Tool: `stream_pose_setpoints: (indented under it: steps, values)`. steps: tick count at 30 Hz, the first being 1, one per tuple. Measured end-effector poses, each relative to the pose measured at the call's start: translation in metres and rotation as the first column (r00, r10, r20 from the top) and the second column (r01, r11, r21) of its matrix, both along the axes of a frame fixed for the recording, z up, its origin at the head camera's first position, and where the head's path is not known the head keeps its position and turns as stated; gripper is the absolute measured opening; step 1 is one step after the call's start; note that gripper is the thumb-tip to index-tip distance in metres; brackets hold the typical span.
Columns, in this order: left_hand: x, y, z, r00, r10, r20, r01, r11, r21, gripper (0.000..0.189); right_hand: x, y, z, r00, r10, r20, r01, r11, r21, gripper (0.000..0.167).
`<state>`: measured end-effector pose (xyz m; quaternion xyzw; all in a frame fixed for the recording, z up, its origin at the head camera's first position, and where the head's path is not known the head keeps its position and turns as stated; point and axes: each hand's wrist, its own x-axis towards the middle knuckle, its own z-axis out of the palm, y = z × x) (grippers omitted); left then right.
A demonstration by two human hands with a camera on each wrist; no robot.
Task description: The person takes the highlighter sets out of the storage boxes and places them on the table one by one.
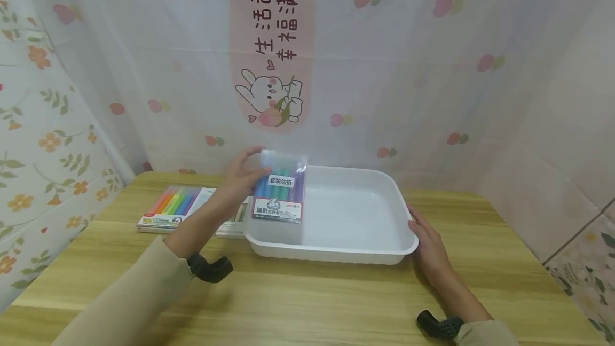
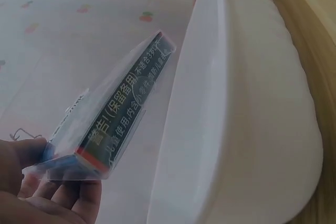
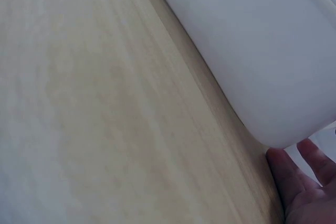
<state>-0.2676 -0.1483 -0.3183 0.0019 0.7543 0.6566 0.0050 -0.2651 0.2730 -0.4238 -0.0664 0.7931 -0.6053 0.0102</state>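
A clear plastic packet of coloured pens (image 1: 281, 191), blue, green and purple, is held in my left hand (image 1: 240, 178) above the left end of a white tray (image 1: 353, 218). Thumb and fingers grip the packet near its upper left edge. In the left wrist view, the packet's dark printed bottom edge (image 2: 123, 100) faces the camera, and fingers (image 2: 79, 198) curl beneath it. My right hand (image 1: 432, 250) rests against the tray's right side, with fairly straight fingers (image 3: 286, 171) touching the outer corner in the right wrist view.
Flat packs of rainbow-coloured pens (image 1: 175, 204) lie on the wooden table (image 1: 307, 303) left of the tray, partly hidden by my left arm. A patterned curtain (image 1: 408, 95) hangs directly behind the table, and a flowered one (image 1: 43, 138) hangs at the left.
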Motion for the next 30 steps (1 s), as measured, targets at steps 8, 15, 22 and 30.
stream_pose_setpoints:
  steps: [8, 15, 22, 30]
  values:
    - [0.018, -0.032, 0.002, 0.999, 0.040, 0.008, -0.040, 0.999, -0.005, 0.064, 0.002, -0.006, -0.001, 0.999, 0.026, -0.037, -0.027, 1.000, -0.016, 0.056]
    - [0.030, -0.062, 0.002, 0.997, 0.081, -0.015, -0.081, 0.997, -0.014, 0.066, 0.001, -0.010, 0.000, 0.999, 0.028, -0.034, -0.029, 0.999, -0.033, 0.057]
    - [0.030, -0.088, 0.002, 0.990, 0.142, -0.025, -0.144, 0.988, -0.061, 0.067, 0.004, -0.007, 0.000, 1.000, 0.002, -0.026, -0.001, 1.000, 0.026, 0.057]
    - [0.025, -0.113, 0.005, 0.963, 0.257, -0.082, -0.268, 0.946, -0.180, 0.064, 0.008, -0.005, 0.001, 1.000, -0.004, 0.013, 0.003, 1.000, 0.011, 0.060]
